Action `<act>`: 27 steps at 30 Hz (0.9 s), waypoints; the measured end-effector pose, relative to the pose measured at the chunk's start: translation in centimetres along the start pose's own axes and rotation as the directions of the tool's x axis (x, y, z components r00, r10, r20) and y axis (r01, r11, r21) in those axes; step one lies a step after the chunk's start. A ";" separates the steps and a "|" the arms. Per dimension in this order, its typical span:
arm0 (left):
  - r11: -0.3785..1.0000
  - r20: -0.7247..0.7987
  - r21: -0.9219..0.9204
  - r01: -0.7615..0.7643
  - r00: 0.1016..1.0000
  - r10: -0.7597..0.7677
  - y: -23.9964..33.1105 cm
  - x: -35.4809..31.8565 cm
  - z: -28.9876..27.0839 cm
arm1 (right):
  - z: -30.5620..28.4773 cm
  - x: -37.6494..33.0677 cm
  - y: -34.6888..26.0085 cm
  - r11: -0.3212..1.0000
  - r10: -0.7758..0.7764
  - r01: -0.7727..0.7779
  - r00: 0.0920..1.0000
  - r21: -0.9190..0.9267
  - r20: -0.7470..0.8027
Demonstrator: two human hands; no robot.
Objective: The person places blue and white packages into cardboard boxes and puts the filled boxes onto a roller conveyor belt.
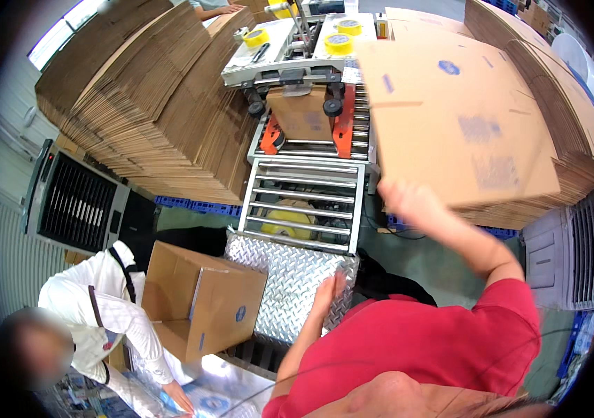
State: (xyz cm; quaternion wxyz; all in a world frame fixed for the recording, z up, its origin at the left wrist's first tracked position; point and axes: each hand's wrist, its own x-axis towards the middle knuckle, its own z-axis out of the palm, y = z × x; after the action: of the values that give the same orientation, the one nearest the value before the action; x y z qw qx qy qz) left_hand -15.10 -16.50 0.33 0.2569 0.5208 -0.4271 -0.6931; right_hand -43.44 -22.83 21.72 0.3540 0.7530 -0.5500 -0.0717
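My right hand [408, 202] is closed on the lower left corner of a flat, folded cardboard box [443, 118], which lies over the stack on the right. Both the hand and the box are slightly blurred. Over the diamond-pattern metal plate [283, 279], my left hand [328, 289] has its fingers stretched out and holds nothing. To the left of that hand, an opened cardboard box [227, 310] rests tilted with its mouth facing left. A co-worker in white [95, 299] stands beside it, one hand [178, 397] on a shiny surface below the box.
A roller conveyor [300, 202] runs ahead from the plate to a taping machine [297, 63] with yellow tape rolls on top and a box [304, 115] inside. Tall stacks of flat cardboard [165, 104] flank it. A vented cooler [77, 202] stands at left, a grey unit [561, 251] at right.
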 end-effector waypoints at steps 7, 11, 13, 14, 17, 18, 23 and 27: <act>0.851 -0.144 -0.375 -0.368 0.930 0.338 10.3 -0.6 0.1 | -0.9 -7.9 -7.9 0.404 0.189 0.124 0.958 0.906 -0.216; 0.766 -0.238 -0.398 -0.505 0.863 0.445 7.2 -6.9 -3.0 | 8.5 -13.4 6.8 -0.164 0.870 -0.587 0.293 0.793 0.397; 0.751 -0.294 -0.344 -0.564 0.824 0.484 4.2 -9.5 -5.2 | 13.9 -15.9 10.9 -0.450 0.695 -0.560 0.271 0.696 0.667; 0.787 -0.364 -0.170 -0.594 0.780 0.510 2.6 -11.0 -6.5 | 12.1 -14.3 10.5 -0.749 0.367 -0.414 0.390 0.517 0.844; 0.905 -0.500 0.347 -0.247 0.767 0.402 -1.5 -13.2 -7.5 | 17.3 -9.5 8.1 -0.714 0.367 -0.211 0.699 0.667 0.614; 0.894 -0.364 0.397 -0.208 0.858 0.362 -3.3 -14.0 -8.3 | 17.2 -6.5 7.0 -0.643 0.381 -0.204 0.750 0.738 0.540; 0.625 -0.256 0.772 -0.117 0.843 0.474 -2.0 -20.4 -2.5 | 11.6 6.6 3.9 -0.327 0.279 -0.011 0.954 0.945 0.108; 0.222 -0.190 0.974 -0.052 0.355 0.915 6.9 -24.3 0.6 | 2.4 11.4 -4.5 0.144 0.261 0.394 0.870 0.908 -0.419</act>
State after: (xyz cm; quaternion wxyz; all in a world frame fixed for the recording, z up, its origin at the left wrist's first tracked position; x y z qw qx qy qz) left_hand -8.39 -0.24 18.52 0.3469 0.6086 -0.7089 0.0814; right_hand -36.74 -33.34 20.44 -0.1042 0.8118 -0.3151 0.4805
